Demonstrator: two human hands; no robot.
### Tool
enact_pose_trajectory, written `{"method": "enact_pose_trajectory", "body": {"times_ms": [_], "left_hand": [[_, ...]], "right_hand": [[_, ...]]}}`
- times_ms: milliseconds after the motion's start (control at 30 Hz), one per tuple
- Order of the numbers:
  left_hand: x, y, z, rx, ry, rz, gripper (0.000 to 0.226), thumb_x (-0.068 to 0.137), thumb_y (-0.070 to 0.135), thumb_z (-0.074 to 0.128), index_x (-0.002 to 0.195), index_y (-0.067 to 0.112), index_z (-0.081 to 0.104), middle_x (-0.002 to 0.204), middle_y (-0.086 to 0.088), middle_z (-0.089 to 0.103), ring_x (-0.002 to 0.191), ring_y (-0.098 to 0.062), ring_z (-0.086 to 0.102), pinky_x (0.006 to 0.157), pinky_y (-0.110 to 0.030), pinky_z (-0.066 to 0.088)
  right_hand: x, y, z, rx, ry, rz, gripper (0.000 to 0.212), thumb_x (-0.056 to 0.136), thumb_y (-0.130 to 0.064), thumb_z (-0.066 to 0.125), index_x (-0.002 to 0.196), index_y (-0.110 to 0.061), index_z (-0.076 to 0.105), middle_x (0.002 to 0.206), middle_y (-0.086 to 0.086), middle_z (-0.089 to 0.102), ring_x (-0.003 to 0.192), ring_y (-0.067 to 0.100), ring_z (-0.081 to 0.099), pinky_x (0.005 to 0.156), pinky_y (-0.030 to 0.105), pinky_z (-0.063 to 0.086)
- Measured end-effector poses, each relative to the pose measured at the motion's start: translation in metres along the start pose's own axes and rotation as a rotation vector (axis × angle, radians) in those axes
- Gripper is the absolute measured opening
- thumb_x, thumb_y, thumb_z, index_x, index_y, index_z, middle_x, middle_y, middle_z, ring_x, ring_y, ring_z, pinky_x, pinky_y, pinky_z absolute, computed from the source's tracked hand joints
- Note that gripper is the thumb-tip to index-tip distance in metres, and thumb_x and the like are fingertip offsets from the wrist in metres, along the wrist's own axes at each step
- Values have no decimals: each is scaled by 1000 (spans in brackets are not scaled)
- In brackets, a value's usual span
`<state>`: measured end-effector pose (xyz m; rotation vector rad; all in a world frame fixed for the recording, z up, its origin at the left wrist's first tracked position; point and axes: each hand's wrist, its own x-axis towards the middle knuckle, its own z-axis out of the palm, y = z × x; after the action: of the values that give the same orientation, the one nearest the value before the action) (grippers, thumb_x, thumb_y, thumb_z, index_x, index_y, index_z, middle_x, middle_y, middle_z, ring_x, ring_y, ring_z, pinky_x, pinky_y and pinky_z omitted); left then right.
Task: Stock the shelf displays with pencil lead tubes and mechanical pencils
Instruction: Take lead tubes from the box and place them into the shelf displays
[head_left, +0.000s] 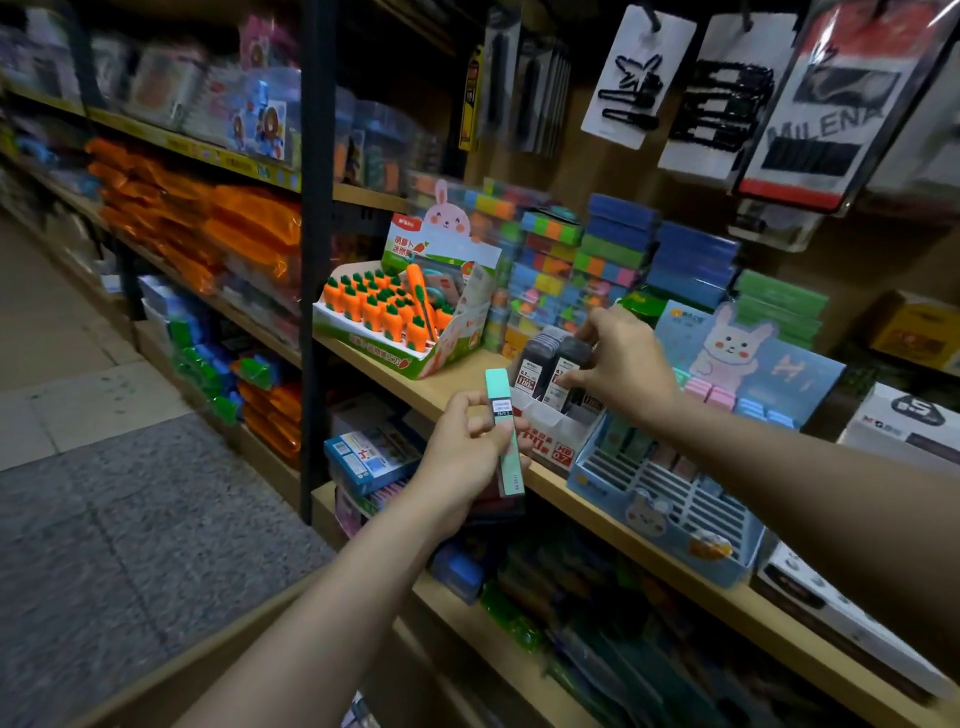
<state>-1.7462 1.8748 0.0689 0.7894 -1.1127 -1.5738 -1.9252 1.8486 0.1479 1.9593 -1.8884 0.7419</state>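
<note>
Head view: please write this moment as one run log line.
left hand: holds green lead tube | right hand: grips dark lead tube at white display box

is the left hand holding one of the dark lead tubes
No, the left hand grips a mint green tube; the dark tubes sit in the white display box under the right hand.

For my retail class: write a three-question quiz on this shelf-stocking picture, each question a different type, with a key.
1. True or false: the left hand holds a mint-green lead tube.
2. The right hand is at which display? A) carrot eraser box B) dark lead tubes in the white box C) hanging hair-clip cards
3. Fill in: the blue display tray is decorated with a ____.

Key: 1 true; 2 B; 3 rabbit
</note>
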Motion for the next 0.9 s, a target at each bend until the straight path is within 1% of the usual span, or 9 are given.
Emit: {"method": "enact_pose_trajectory", "body": {"times_ms": [167,267,367,433,533,633,733,833,900], "left_hand": [[-1,-2,0,22,4,31,30,97,3,53,125,12,50,110,-16,65,83,-16,72,71,-30,60],[-3,-6,2,50,-24,55,29,96,5,56,125,11,54,107,-10,69,85,-14,73,74,-29,59],[-6,-10,7,84,-54,57,29,95,8,57,124,12,58,104,-5,71,91,-14,72,83,-37,58],[-10,-13,13,115,-108,54,25,96,11,58,120,18,61,105,-2,72,98,-17,70,85,-39,58],[-23,-14,27,191,-239,90,21,96,14,59,107,32,64,102,5,74,96,-12,70,73,-23,56],[-32,-18,41,327,-277,139,20,94,15,61,105,32,64,105,1,72,102,-15,66,90,-33,53],[-38,-21,49,530,-278,244,20,94,22,61,114,24,62,111,6,64,106,-9,60,95,-32,50],[-40,-24,49,856,-271,397,34,95,36,57,128,29,52,125,10,47,115,-8,49,94,-26,45],[-39,-30,45,1031,-275,466,45,96,40,55,138,30,43,135,7,36,126,-12,37,101,-31,42]], "right_hand": [[-8,-4,2,-264,35,-105,41,76,-40,79,104,-14,63,110,5,51,97,23,52,80,39,49],[-16,-9,-16,64,113,-16,32,89,-33,67,116,-16,63,111,-1,50,96,12,53,85,30,51],[-40,-14,-32,319,-54,50,31,93,-34,62,120,-21,63,98,-13,61,82,-3,60,73,11,52],[-61,-16,-38,420,-180,66,39,90,-38,65,126,-23,61,100,-13,66,86,-1,65,76,16,55],[-87,-12,-47,529,-154,131,42,83,-28,75,123,-24,62,95,-8,67,80,4,68,76,25,59],[-105,-3,-58,522,-165,175,34,80,-22,78,112,-25,66,88,-6,68,74,5,70,72,28,60],[-110,12,-74,489,-179,241,30,78,-22,80,103,-28,64,86,-4,68,73,8,71,72,32,61],[-99,32,-97,428,-44,294,29,77,-25,81,98,-27,62,88,-7,67,73,7,70,72,30,60],[-90,41,-107,363,45,293,27,78,-25,80,97,-26,61,91,-7,68,74,7,69,71,32,60]]}}
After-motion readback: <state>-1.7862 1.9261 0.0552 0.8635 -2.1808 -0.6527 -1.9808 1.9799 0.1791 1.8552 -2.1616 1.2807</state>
